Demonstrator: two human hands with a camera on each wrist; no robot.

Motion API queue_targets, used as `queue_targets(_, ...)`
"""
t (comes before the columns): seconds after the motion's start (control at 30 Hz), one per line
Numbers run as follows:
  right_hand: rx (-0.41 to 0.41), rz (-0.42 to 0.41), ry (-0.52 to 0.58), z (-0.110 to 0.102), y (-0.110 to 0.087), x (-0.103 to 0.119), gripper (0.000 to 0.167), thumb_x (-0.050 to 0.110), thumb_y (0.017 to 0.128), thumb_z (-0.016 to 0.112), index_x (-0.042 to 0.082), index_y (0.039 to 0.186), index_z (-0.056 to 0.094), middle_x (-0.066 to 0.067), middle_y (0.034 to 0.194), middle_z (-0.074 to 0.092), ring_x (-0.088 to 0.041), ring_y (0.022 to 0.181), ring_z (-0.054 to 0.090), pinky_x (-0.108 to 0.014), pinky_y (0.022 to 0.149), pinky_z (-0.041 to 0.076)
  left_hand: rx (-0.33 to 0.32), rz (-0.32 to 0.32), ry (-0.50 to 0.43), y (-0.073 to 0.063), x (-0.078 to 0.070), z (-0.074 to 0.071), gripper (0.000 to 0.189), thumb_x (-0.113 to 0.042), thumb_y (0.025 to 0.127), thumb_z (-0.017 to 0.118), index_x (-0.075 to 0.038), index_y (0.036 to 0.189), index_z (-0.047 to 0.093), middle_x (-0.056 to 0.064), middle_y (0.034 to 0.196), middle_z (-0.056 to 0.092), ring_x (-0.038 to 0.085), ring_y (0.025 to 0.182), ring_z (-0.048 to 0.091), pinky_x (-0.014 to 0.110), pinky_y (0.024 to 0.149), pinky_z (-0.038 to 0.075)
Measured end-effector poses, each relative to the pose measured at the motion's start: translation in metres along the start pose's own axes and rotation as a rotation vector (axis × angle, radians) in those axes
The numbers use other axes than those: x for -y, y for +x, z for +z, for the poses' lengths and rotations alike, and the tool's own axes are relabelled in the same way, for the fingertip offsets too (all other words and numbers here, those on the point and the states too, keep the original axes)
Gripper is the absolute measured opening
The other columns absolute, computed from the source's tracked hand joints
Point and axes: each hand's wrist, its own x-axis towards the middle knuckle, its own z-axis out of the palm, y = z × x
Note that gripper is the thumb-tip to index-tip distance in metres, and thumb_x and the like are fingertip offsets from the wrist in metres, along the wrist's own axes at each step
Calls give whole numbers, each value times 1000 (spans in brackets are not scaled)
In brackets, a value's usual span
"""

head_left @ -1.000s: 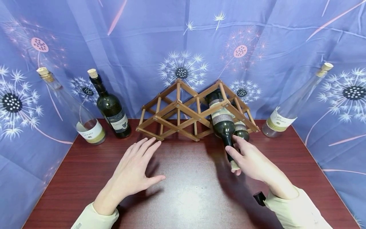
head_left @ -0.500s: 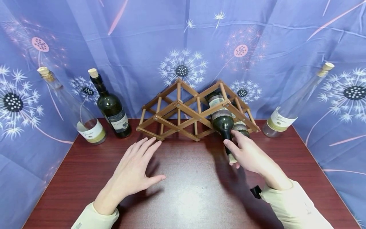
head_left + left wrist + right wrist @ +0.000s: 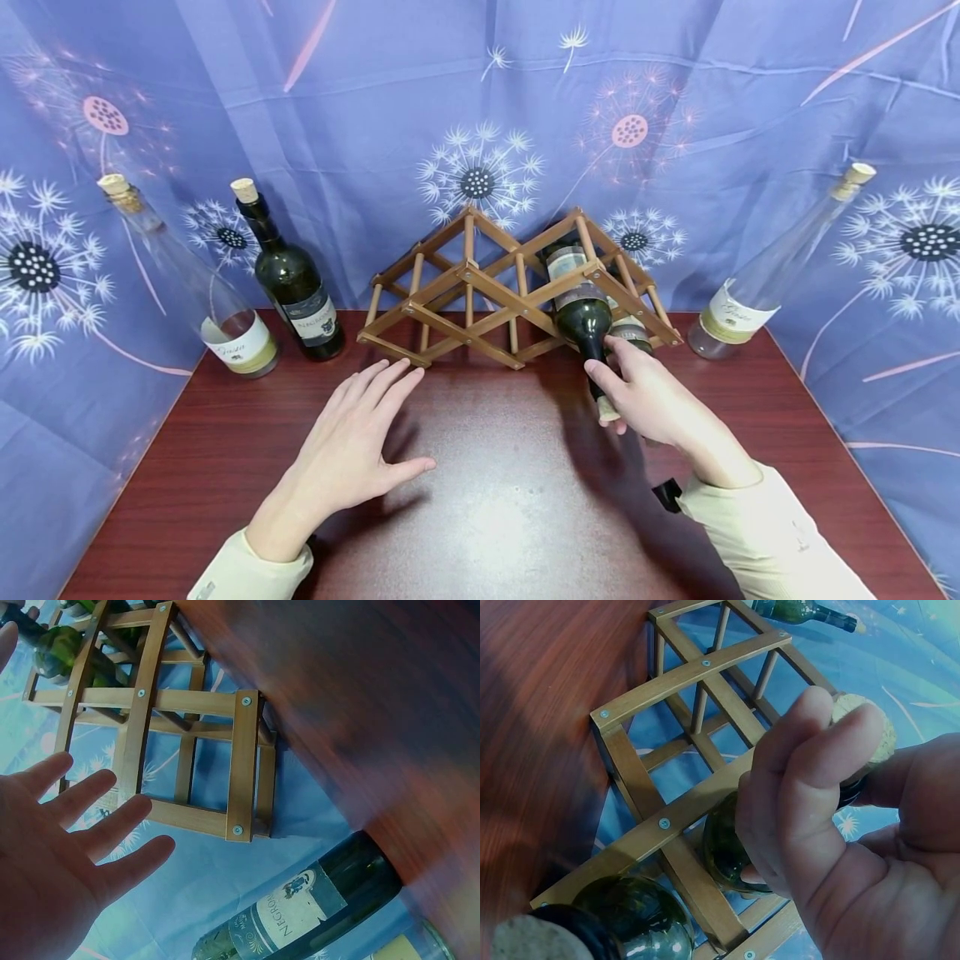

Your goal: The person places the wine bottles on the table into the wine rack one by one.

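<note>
My right hand [image 3: 648, 392] grips the neck of a dark green wine bottle [image 3: 583, 321], whose body lies in the right part of the wooden wine rack [image 3: 468, 271]. Its cork [image 3: 866, 735] pokes out past my curled fingers in the right wrist view. Beside it in the rack lies a second green bottle [image 3: 634, 919], partly hidden behind my hand in the head view. My left hand [image 3: 348, 450] is held with fingers spread in front of the rack's left end and holds nothing.
At the left stand a clear corked bottle [image 3: 236, 342] and a dark bottle [image 3: 300, 300]. Another clear bottle [image 3: 735, 312] stands to the right of the rack. A patterned blue cloth [image 3: 337, 125] hangs close behind, and a brown table [image 3: 465, 517] lies below.
My right hand has moved slightly forward and left, and the bottle it grips has slid a little deeper into the rack. My left hand has stayed in place.
</note>
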Motion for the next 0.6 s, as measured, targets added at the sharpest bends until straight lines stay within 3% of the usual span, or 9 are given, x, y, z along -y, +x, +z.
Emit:
queue_targets(0.37, 9, 9, 10, -2, 2, 0, 74, 35, 114, 49, -12, 162, 19, -24, 124, 63, -19, 57, 70, -44, 83, 58, 3, -6, -6, 0, -1, -1, 111, -75, 76, 81, -19, 163, 42, 9, 164, 44, 37, 152, 37, 61, 119, 33)
queue_targets(0.6, 7, 18, 21, -2, 1, -2, 77, 39, 113, 51, -10, 163, 20, -13, 108, 66, -20, 57, 69, -42, 82, 56, 6, -8, -5, 0, -1, -1, 110, -75, 76, 81, -19, 163, 43, 9, 163, 45, 37, 152, 37, 60, 119, 32)
